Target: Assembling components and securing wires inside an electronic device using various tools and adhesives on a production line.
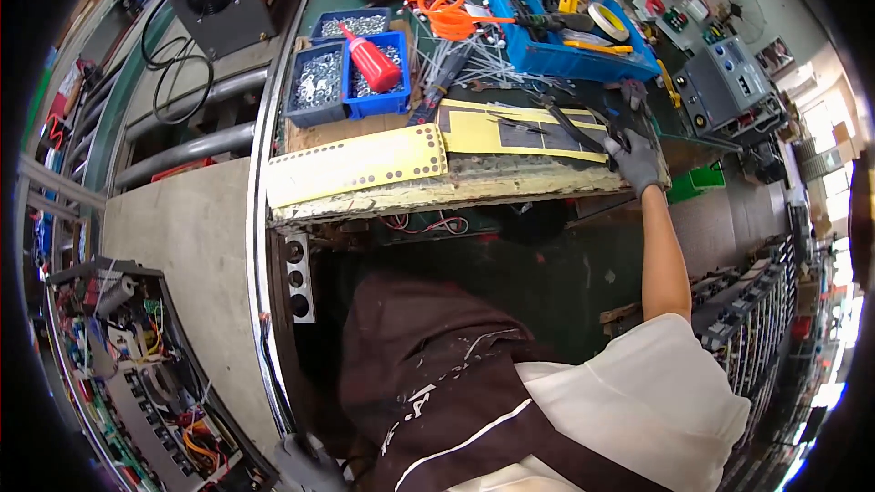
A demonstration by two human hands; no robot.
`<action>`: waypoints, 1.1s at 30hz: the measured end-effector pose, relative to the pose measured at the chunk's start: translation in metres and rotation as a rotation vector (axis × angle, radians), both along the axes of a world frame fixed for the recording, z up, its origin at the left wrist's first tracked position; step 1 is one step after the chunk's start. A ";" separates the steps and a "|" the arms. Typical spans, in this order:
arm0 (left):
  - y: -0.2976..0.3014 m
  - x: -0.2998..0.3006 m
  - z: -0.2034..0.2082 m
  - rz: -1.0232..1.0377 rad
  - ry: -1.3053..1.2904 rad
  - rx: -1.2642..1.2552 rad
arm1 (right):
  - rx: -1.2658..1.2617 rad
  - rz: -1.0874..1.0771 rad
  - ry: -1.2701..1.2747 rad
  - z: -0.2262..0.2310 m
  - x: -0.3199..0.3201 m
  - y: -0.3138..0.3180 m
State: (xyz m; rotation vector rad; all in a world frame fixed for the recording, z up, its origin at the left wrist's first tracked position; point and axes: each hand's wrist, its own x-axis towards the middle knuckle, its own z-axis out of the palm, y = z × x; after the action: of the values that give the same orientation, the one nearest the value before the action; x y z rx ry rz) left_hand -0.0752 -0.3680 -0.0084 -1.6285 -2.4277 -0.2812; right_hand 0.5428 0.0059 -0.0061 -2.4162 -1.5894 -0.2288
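My right hand [635, 162], in a grey glove, is at the right front edge of the workbench. Its fingers are closed around the ends of the long black handles of a pair of pliers [572, 126]. The pliers lie across a yellow sheet with dark rectangles [483, 130]. To the left, a yellow strip with rows of dark round dots [355, 164] runs along the bench's front edge. Low in the picture, my gloved left hand [312, 466] hangs beside the metal rail, next to an open equipment case [150, 374]; its fingers are too unclear to read.
Bins of small metal hardware [319, 82] stand at the back left, with a red bottle [372, 62] lying on one. A blue tool crate [570, 59] and an orange coiled hose [447, 14] are behind the sheet. A grey boxy device [729, 87] stands at right.
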 end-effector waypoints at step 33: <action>0.065 0.055 0.018 0.190 -1.307 0.547 | -1.107 1.228 1.604 0.058 -0.521 -0.171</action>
State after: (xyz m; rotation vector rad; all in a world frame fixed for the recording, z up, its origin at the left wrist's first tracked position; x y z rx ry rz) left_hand -0.0201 -0.3028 0.0099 -1.0036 -2.7043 -2.2951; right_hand 0.0213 -0.1651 0.0517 -0.5232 -1.7510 2.3812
